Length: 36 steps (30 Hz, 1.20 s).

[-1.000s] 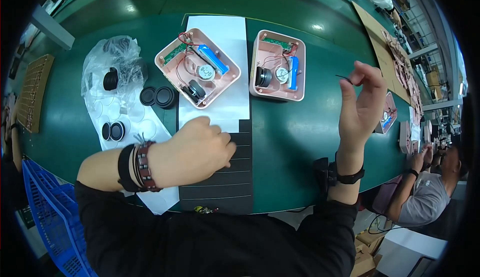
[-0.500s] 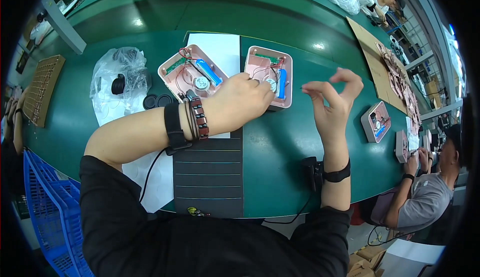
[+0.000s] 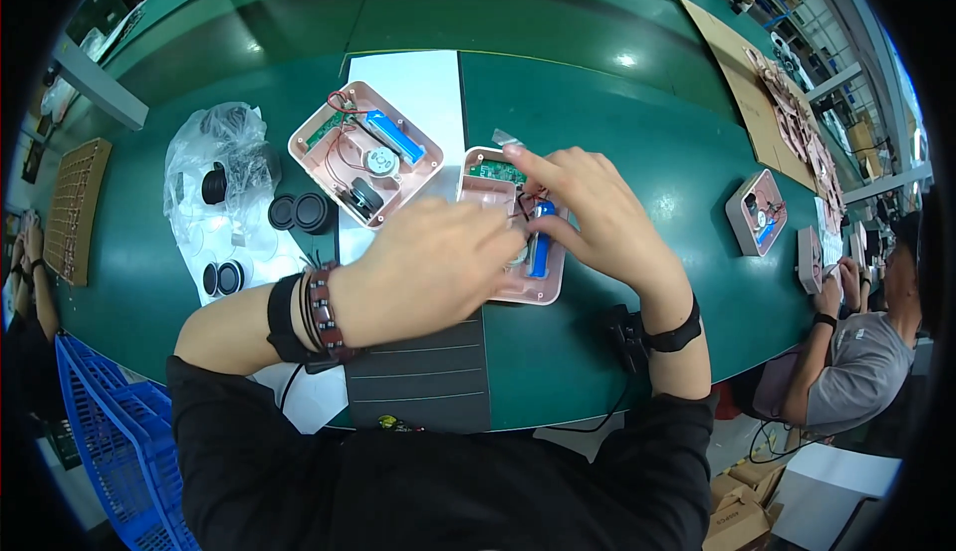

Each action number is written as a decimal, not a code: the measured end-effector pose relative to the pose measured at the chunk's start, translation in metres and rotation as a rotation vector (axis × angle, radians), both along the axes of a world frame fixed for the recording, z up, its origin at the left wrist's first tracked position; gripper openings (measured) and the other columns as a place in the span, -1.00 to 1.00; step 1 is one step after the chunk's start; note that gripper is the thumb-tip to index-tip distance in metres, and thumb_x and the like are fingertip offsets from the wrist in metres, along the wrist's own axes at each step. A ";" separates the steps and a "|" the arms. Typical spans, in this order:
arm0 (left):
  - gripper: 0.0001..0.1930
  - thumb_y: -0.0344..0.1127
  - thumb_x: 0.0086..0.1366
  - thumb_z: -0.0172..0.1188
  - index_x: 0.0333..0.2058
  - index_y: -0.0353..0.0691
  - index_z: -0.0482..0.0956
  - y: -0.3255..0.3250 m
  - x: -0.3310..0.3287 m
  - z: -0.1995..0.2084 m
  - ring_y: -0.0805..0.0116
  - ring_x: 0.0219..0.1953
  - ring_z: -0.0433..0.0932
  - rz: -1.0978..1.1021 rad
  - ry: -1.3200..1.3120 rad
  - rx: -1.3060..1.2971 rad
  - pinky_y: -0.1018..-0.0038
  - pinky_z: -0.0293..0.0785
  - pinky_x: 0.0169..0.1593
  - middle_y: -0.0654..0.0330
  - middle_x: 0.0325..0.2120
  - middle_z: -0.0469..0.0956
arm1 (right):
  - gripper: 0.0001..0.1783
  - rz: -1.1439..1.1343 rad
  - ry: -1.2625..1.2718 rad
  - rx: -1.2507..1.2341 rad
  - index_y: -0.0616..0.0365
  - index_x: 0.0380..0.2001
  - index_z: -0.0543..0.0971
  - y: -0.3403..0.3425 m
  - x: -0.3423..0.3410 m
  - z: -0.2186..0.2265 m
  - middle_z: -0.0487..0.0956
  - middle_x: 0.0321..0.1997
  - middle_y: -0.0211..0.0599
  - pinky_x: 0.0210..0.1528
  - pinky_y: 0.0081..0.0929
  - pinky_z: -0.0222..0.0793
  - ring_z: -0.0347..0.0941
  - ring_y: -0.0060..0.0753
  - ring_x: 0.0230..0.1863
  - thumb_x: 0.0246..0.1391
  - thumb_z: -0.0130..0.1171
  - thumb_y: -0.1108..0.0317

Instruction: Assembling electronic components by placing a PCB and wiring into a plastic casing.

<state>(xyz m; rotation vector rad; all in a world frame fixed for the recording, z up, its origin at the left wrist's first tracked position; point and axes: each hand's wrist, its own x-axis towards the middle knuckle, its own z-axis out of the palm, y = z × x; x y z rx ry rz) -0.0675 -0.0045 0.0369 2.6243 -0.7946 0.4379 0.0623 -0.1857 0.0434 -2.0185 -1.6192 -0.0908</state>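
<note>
A pink plastic housing (image 3: 543,290) lies open in front of me, showing a green circuit board (image 3: 495,170), a blue cylindrical battery (image 3: 539,252) and thin wires. My left hand (image 3: 433,267) reaches across its lower left part with curled fingers. The fingertips dip inside beside the round silver part, and what they grip is hidden. Over the right side arches my right hand (image 3: 602,213), thumb and index finger apart, the thumb by the battery. At the index fingertip sits a small clear strip (image 3: 506,139). A second pink housing (image 3: 329,175), similarly filled, rests to the left.
Black round parts (image 3: 315,213) and a clear plastic bag (image 3: 229,143) lie on white sheets at left. A black device (image 3: 625,337) with a cable sits near my right wrist. Another filled housing (image 3: 757,215) stands at right, near a co-worker (image 3: 861,362). A blue crate (image 3: 124,432) is at lower left.
The right-hand housing has come nearer to me. My right hand has moved left from beside the housing to above it. My left hand has shifted left and nearer to me.
</note>
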 end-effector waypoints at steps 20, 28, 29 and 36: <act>-0.90 -0.37 0.10 0.25 -0.41 -0.18 0.52 0.017 0.029 -0.028 0.30 -0.46 0.51 0.149 -0.091 -0.256 0.42 0.41 -0.43 0.25 -0.51 0.44 | -0.25 0.070 0.155 0.040 0.05 0.20 0.38 0.010 0.007 -0.017 0.49 -0.43 -0.44 -0.03 -0.39 0.27 0.46 -0.35 -0.30 -0.17 0.22 0.67; -0.90 -0.38 0.05 0.22 -0.41 -0.17 0.52 0.017 0.033 -0.031 0.33 -0.43 0.48 0.194 -0.122 -0.190 0.42 0.38 -0.42 0.27 -0.50 0.42 | -0.32 0.028 0.207 0.022 0.08 0.12 0.45 0.009 0.003 -0.007 0.48 -0.40 -0.37 -0.06 -0.36 0.30 0.46 -0.30 -0.30 -0.18 0.23 0.67; -0.90 -0.37 0.05 0.23 -0.42 -0.17 0.52 0.016 0.032 -0.029 0.33 -0.43 0.48 0.196 -0.108 -0.188 0.42 0.38 -0.42 0.27 -0.50 0.42 | -0.32 0.028 0.212 0.046 0.09 0.11 0.46 0.008 0.003 -0.004 0.48 -0.39 -0.34 -0.09 -0.36 0.32 0.46 -0.29 -0.30 -0.19 0.23 0.69; -0.89 -0.36 0.04 0.25 -0.43 -0.16 0.52 0.016 0.033 -0.028 0.31 -0.42 0.48 0.193 -0.111 -0.212 0.39 0.36 -0.40 0.27 -0.50 0.43 | -0.31 0.007 0.194 0.113 0.16 0.08 0.48 0.007 -0.007 0.003 0.49 -0.35 -0.18 -0.29 -0.37 0.43 0.46 -0.23 -0.35 -0.24 0.21 0.76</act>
